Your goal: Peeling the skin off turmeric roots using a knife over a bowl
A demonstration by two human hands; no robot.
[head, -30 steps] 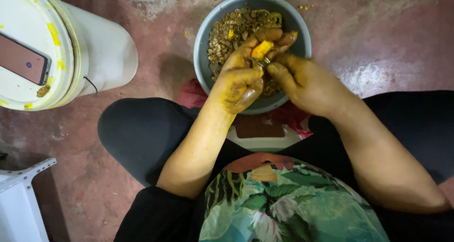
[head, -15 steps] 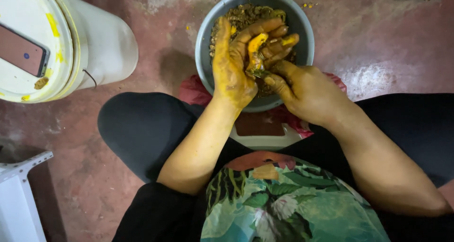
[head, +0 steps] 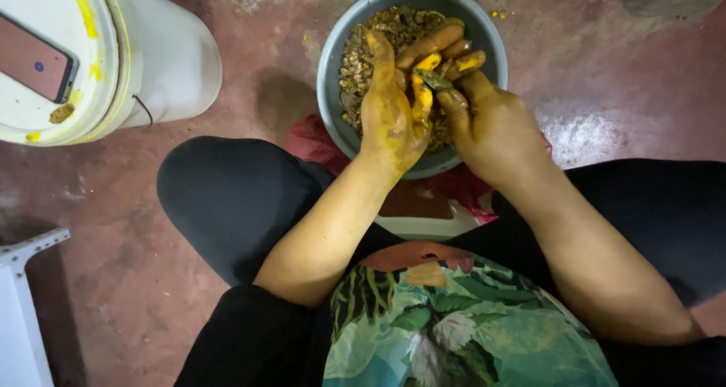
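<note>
A grey round bowl stands on the floor between my knees, filled with brownish peel scraps. Both hands are over it, stained yellow. My left hand holds a bright yellow-orange root piece in its fingers, palm turned toward me. My right hand grips a small dark blade-like tool with its tip against the root. The handle is hidden in the fist, so I cannot tell its kind.
A white bucket with a yellow-stained lid stands at the upper left, and a phone lies on that lid. A white plastic stool edge shows at lower left. Red cloth or plastic lies beneath the bowl on the reddish floor.
My left hand has turned from curled around the root to palm up with fingers stretched. The root has shifted from the fingertips down into the hand, and both hands sit lower over the bowl.
</note>
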